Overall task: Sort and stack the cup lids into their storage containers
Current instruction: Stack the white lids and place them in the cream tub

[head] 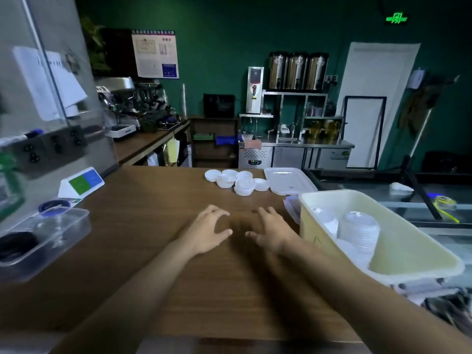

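Note:
Several white cup lids (pixel 237 181) lie in a loose heap at the far edge of the wooden counter (pixel 143 251). A cream bin (pixel 413 254) at the right holds a stack of clear dome lids (pixel 360 232) and some white lids (pixel 325 221). A clear box (pixel 46 241) at the left holds black lids (pixel 15 245) and a clear lid. My left hand (pixel 208 232) and my right hand (pixel 273 229) hover side by side over the middle of the counter, fingers spread, holding nothing, well short of the white heap.
A flat clear container lid (pixel 288 180) lies beside the white heap. A small white sign with green and blue panels (pixel 81 182) stands at the left. A steel panel with sockets (pixel 51 144) rises along the left edge. Beyond the counter's far edge is a drop.

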`<act>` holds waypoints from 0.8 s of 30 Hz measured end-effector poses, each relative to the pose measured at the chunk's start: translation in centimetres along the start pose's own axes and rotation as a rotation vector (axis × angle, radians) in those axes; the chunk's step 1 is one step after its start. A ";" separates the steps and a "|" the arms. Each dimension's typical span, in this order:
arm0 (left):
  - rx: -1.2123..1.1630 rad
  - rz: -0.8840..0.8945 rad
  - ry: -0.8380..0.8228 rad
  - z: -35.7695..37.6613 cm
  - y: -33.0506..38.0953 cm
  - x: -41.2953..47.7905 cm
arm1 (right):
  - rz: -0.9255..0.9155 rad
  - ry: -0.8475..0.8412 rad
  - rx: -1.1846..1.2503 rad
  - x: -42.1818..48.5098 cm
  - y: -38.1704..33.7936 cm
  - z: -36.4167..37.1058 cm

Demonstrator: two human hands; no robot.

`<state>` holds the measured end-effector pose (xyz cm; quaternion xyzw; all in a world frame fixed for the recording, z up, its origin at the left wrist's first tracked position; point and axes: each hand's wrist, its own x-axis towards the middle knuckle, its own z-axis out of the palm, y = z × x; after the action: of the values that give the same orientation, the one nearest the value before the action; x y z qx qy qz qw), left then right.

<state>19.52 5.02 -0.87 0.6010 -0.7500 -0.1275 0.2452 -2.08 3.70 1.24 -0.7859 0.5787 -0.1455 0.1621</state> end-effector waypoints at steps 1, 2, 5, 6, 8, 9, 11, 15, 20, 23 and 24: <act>-0.001 -0.024 -0.002 1.2 -1.1 0.2 | 0.013 0.001 0.025 0.6 0.6 1.6; 0.004 -0.046 -0.001 2.4 -2.2 0.5 | 0.020 0.012 0.048 1.1 1.2 3.0; 0.019 -0.095 0.021 5.7 -4.5 1.7 | 0.031 0.092 0.126 2.7 3.0 6.6; 0.015 -0.104 0.040 6.6 -5.1 2.3 | 0.031 0.136 0.157 3.2 3.4 7.4; -0.017 -0.119 0.075 7.6 -6.0 4.0 | 0.036 0.237 0.200 4.9 4.0 8.6; -0.045 -0.116 0.081 7.8 -6.5 5.1 | 0.033 0.277 0.206 6.0 4.3 8.9; -0.084 -0.106 0.077 7.9 -7.4 7.5 | 0.028 0.328 0.217 8.5 4.8 9.2; -0.087 -0.123 0.088 7.9 -9.0 12.2 | 0.090 0.377 0.192 13.5 5.2 9.2; 0.020 -0.033 0.162 8.4 -10.9 18.5 | 0.132 0.398 0.033 19.8 5.3 9.4; 0.036 0.004 0.285 8.7 -12.6 22.1 | 0.130 0.437 0.004 23.2 6.0 9.6; 0.042 0.006 0.326 8.7 -13.2 23.4 | 0.126 0.454 -0.011 24.2 6.2 9.7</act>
<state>22.38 -21.62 -9.65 0.6163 -0.7047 -0.0117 0.3513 3.54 -20.34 -9.18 -0.6962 0.6489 -0.3051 0.0324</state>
